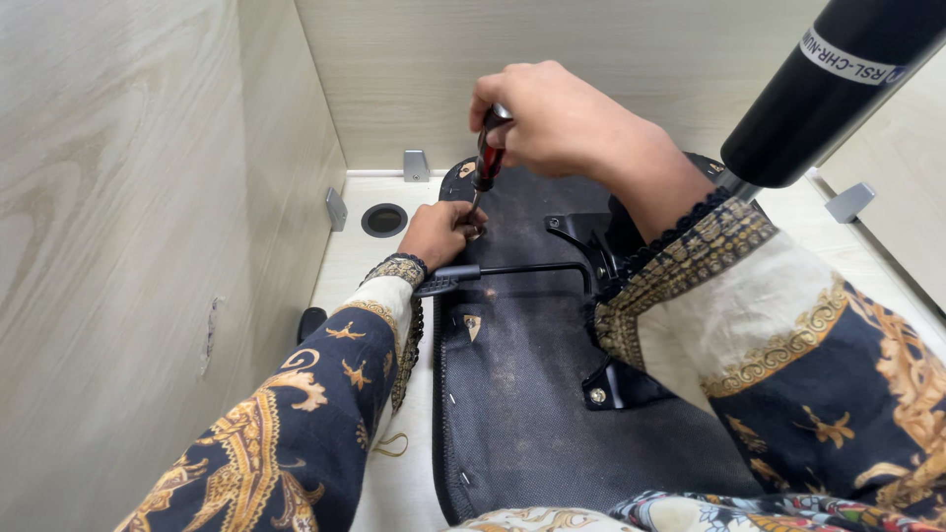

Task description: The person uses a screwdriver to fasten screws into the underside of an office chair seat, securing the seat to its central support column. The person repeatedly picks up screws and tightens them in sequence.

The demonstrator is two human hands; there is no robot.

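An upturned chair seat (512, 394) with black fabric underside lies on a light wooden desk top (394, 473). A black metal mechanism plate (591, 236) with a thin lever (522, 268) is fixed on it. My right hand (552, 118) grips a screwdriver (488, 163) with a red and black handle, held upright with its tip down at the seat's far left edge. My left hand (439, 232) rests on the seat by the screwdriver's tip, fingers pinched around the shaft or a screw; I cannot tell which.
Light wooden panels rise at the left (128, 246) and back (414, 69). Grey metal brackets (416, 165) sit in the corners. A round black cable hole (383, 219) lies by the left panel. A black gas-lift cylinder (838, 89) juts in from the upper right.
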